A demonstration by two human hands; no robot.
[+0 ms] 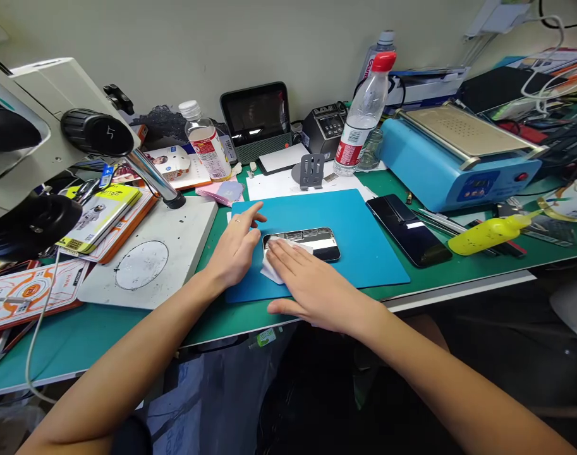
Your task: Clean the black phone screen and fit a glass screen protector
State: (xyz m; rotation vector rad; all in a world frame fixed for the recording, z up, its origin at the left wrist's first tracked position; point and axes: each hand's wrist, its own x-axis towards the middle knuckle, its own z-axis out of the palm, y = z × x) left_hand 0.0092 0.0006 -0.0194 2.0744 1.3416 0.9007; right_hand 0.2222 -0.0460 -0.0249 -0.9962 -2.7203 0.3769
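A phone (323,237) with a dark, reflective face lies on the blue mat (364,265), its long side running left to right. My right hand (311,281) holds a white wipe (270,272) against the phone's left part, fingers together and thumb out to the side. The wipe is bunched under the fingers and spills over the phone's near edge. Just left of the phone, my left hand (236,243) hovers by the mat's edge, open, with fingers apart and nothing in it. Part of the phone is hidden beneath the wipe and my right fingers.
A larger black phone (409,230) lies right of the mat, near a yellow squeeze bottle (490,234) and a blue heating machine (459,158). Behind stand a phone holder (311,172) and a red-capped bottle (361,123). A microscope stand (188,253) fills the left.
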